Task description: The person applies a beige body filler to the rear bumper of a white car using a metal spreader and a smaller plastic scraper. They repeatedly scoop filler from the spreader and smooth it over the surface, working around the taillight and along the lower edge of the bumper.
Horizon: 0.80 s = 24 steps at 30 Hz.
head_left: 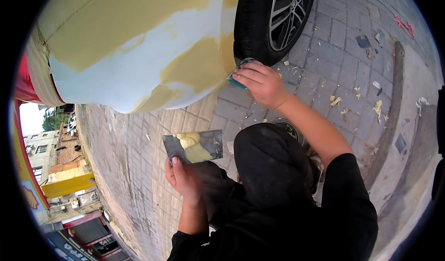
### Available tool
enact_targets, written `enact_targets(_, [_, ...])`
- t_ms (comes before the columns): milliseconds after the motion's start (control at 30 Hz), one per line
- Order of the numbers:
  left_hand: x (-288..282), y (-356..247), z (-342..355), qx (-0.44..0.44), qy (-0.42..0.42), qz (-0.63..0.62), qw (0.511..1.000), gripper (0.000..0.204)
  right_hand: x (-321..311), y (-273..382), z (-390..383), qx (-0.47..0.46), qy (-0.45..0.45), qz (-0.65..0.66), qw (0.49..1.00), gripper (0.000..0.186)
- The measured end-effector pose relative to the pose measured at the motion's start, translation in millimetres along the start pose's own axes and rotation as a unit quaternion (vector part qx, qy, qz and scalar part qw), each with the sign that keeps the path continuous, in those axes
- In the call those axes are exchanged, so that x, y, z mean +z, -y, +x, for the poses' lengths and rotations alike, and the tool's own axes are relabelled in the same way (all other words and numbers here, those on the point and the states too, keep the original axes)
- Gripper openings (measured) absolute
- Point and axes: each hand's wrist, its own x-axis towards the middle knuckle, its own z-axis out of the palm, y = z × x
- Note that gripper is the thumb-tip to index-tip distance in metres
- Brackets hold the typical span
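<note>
- At far left, a glossy red car light (26,82) adjoins a pale vertical strip.
- Next comes a curved white car body panel (143,48), broadly patched with smooth tan filler.
- Below the panel, the left hand (183,177) holds a rectangular dark grey flat plate (212,143); the thumb presses its near edge, the fingers clamped on it, partly hidden underneath.
- A mound of creamy yellow putty (189,142) lies on the plate.
- Further right, the right hand (264,82) grips a flat teal spreader (236,81), fingers close together on it, at the panel's lower edge; whether it touches is unclear.
- Just above stands a black rubber tyre (254,29) with a silver multi-spoked rim (292,11).
- Yellowish scraps (336,101) dot the grey brick paving (320,66) before a pale concrete kerb (394,122).
</note>
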Motion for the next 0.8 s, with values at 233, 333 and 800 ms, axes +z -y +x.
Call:
enact_targets(233, [3.0,-1.6,0.2,0.006,0.009,-0.001,1.000,0.033,-33.3,-14.3,91.1,-0.068,-0.115,0.004,0.991,0.034])
enact_targets(333, [1.4,-1.8,-1.4,0.011,0.006,-0.001,1.000,0.033,-22.0,-10.7,72.6,-0.072,-0.095,-0.006,0.993,0.033])
enact_targets(800, [2.1,-3.8,-1.4,0.014,0.021,-0.023,0.999,0.022,-2.2,-4.8,-10.9,0.002,0.046,0.020,0.999,0.034])
